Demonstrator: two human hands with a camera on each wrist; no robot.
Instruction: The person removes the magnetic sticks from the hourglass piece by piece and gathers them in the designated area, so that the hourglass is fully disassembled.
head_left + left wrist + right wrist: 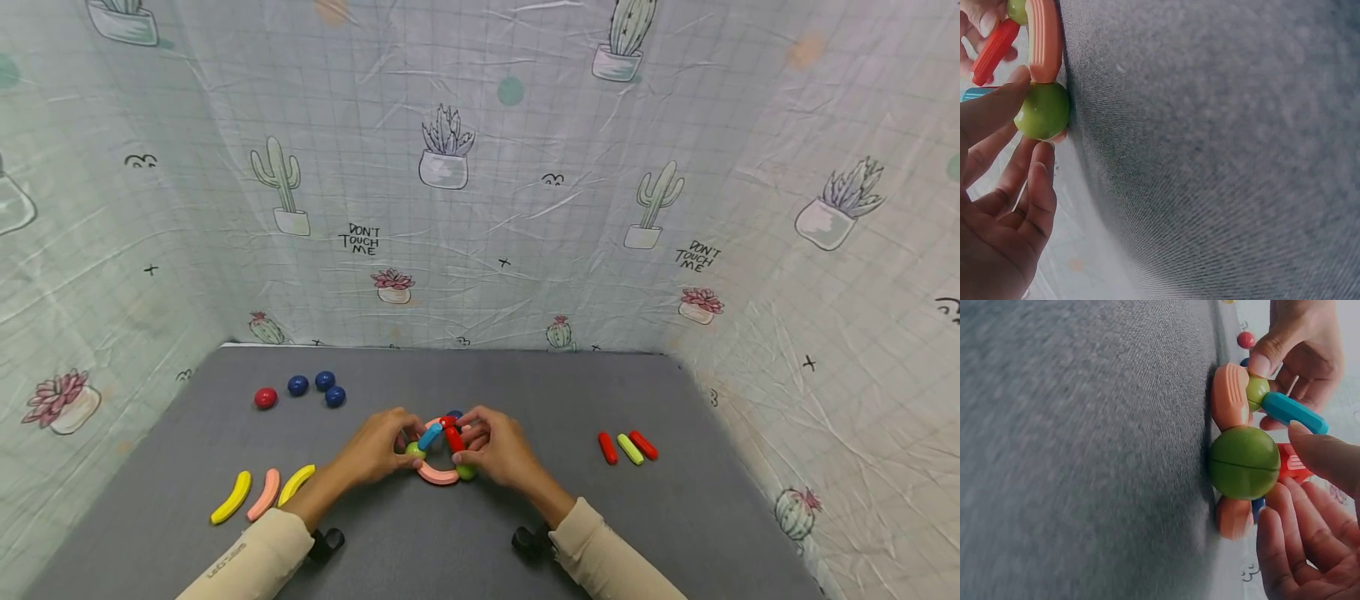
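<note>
A small toy structure stands mid-table: curved pink sticks [438,476] form a ring with green balls and a blue ball [454,413]. A light blue stick [430,437] and red sticks lean upward over the ring. My left hand [386,446] pinches the left green ball [1042,111] between thumb and fingers. Against the lower end of a red stick [994,53], just above the right green ball [1245,463], my right hand [497,448] has its thumb on one side and fingers on the other. The sticks' upper ends are partly hidden in the wrist views.
Back left on the grey table [390,533] lie a red ball [266,397] and several blue balls [297,385]. Yellow [231,497] and pink [264,495] curved sticks lie front left. Short red [607,447] and yellow-green [630,449] sticks lie right. A patterned cloth [480,225] encloses the back and sides.
</note>
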